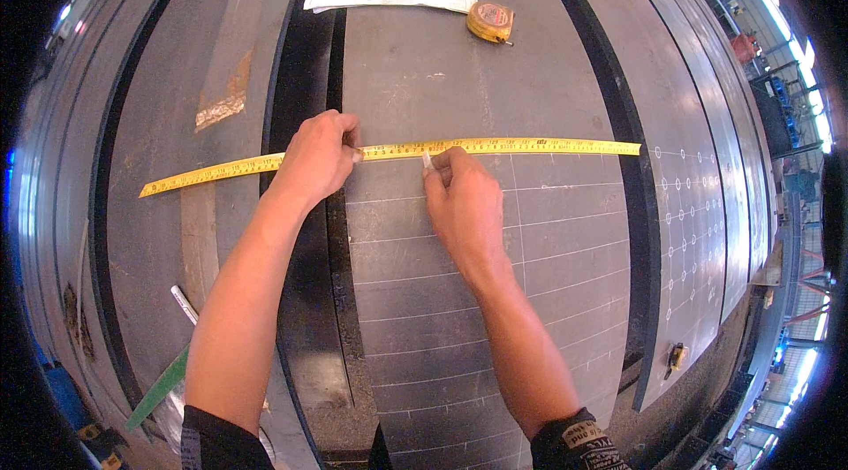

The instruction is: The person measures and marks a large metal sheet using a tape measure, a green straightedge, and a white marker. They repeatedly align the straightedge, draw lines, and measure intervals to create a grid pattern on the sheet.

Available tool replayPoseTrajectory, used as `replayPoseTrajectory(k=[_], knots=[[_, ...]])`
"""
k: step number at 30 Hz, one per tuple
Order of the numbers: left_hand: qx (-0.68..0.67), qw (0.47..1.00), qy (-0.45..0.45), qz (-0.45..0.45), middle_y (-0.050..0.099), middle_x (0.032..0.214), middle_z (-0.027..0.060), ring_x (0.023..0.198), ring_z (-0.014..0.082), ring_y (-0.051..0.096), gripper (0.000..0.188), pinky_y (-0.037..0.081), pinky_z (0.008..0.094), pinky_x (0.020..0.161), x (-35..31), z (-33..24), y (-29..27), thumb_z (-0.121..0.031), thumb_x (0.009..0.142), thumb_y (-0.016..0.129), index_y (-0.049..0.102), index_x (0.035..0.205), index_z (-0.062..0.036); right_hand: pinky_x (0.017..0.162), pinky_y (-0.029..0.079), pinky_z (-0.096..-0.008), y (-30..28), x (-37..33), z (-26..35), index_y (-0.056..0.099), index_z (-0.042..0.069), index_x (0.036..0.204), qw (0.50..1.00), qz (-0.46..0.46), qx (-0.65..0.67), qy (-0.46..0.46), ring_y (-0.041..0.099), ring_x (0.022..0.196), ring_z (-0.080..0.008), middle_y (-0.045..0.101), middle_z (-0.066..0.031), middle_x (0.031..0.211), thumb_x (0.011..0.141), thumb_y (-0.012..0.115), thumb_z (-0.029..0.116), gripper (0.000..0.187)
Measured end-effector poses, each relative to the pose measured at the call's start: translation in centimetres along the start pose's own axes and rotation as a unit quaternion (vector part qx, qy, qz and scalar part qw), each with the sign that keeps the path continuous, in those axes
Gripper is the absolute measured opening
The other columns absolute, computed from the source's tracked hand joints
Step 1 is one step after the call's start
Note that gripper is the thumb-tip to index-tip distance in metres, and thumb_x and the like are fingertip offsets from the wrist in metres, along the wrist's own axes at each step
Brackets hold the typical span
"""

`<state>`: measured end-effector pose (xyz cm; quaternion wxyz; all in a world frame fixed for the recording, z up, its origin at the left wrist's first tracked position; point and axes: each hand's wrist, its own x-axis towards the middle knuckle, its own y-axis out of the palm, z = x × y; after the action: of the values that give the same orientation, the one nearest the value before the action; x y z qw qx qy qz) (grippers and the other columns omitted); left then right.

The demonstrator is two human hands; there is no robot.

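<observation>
Dark sleeves; beyond, yellow tape strip, long axis left-to-right

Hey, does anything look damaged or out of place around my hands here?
One thing: to the left of your left hand, beyond the yellow measuring tape, the grey plate has a brown, rough-looking patch. It stands out against the plainer grey around it. I can't tell whether it's rust or residue.

On my feed, daylight-bright windows glare just right of the rack. I see a blurred red thing up and left of the rack, and, well below it, dull brownish floor.
</observation>
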<state>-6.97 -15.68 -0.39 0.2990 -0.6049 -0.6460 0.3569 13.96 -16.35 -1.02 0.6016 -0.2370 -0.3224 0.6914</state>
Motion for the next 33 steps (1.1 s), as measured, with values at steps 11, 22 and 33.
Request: replayPoseTrajectory(k=[11, 22, 33], knots=[[0.001, 1.000, -0.006, 0.002, 0.066, 0.095, 0.0189, 0.096, 0.0399, 0.065, 0.015, 0.049, 0.0466, 0.085, 0.0, -0.1, -0.1, -0.002, 0.077, 0.074, 0.063, 0.086, 0.0017, 0.075, 0.056, -0.0511, 0.7, 0.1, -0.1, 0.064, -0.001, 0.100, 0.997, -0.027, -0.042, -0.051, 0.069, 0.085, -0.0435, 0.069, -0.0236, 0.095, 0.089, 0.065, 0.010, 0.016], [0.005, 0.999, 0.031, -0.014, 0.066, 0.095, 0.0202, 0.096, 0.0401, 0.065, 0.015, 0.050, 0.0474, 0.084, 0.0, 1.1, 0.3, -0.003, 0.076, 0.074, 0.064, 0.086, 0.0016, 0.078, 0.057, -0.0512, -6.8, -1.2, 4.1, 0.066, -0.002, 0.090, 0.978, 0.096, -0.184, 0.004, 0.070, 0.088, -0.0437, 0.067, -0.0240, 0.097, 0.088, 0.063, 0.013, 0.016], [-0.005, 1.000, 0.013, -0.009, 0.066, 0.097, 0.0204, 0.097, 0.0412, 0.065, 0.015, 0.050, 0.0483, 0.085, -0.1, 0.6, 0.3, -0.004, 0.078, 0.075, 0.064, 0.087, 0.0003, 0.075, 0.056, -0.0508, -1.3, -1.3, 1.7, 0.062, -0.001, 0.097, 0.991, 0.037, -0.086, -0.093, 0.069, 0.085, -0.0422, 0.067, -0.0230, 0.095, 0.091, 0.063, 0.015, 0.017]])
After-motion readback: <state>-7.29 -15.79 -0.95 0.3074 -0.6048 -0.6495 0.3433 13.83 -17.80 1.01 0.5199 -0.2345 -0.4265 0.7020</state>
